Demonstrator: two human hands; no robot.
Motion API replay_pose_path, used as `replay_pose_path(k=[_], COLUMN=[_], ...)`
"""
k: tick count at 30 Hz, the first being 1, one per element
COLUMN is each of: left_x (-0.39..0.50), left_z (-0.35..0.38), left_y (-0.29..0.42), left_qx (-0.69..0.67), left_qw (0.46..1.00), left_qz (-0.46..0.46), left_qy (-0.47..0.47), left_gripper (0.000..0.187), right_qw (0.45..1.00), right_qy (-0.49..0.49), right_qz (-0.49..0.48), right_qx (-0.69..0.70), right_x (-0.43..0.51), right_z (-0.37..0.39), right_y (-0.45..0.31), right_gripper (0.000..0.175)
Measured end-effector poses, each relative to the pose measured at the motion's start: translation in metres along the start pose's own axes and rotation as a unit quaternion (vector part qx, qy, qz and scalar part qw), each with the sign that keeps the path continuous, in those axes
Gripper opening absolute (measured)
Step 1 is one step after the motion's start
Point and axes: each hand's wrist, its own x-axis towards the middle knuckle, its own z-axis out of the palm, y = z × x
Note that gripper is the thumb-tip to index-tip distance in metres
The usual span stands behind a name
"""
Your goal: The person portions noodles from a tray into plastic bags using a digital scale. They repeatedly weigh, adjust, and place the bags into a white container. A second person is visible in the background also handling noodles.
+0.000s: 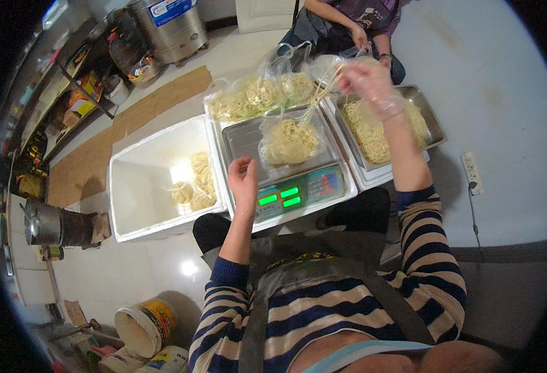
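Observation:
My right hand (369,86), in a clear plastic glove, is raised above a metal tray of noodles (366,135) and is blurred; strands of noodles (319,95) hang from its fingers down to a clear plastic bag of noodles (292,142). That bag rests on the metal pan of a digital scale (245,140) with green lit displays. My left hand (243,179), bare with fingers curled, is at the scale's near left edge, left of the bag, and holds nothing visible. More bagged noodles (259,93) lie behind the scale.
Left of the scale, a white foam box (161,224) holds several noodle bundles (201,182). A co-worker (348,28) sits beyond the trays, hands near plastic bags. A power strip (471,172) is at right. Buckets (138,328) stand lower left, a pot (42,223) at far left.

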Motion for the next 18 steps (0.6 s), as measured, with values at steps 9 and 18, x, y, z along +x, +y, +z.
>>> replay_pose_path(k=[9,18], left_x=[-0.010,0.000], left_z=[-0.025,-0.003], left_y=[-0.002,0.046], left_qx=[0.007,0.227], left_qw=[0.999,0.958], left_qz=[-0.049,0.164], left_qy=[0.004,0.061], left_gripper=[0.018,0.044], right_qw=[0.964,0.704], right_qy=[0.145,0.141], right_qz=[-0.181,0.023], right_qx=[0.131,-0.696], right_x=[0.022,0.003], right_z=[-0.187,-0.185], right_y=[-0.079,0.078], right_gripper=[0.027,0.028])
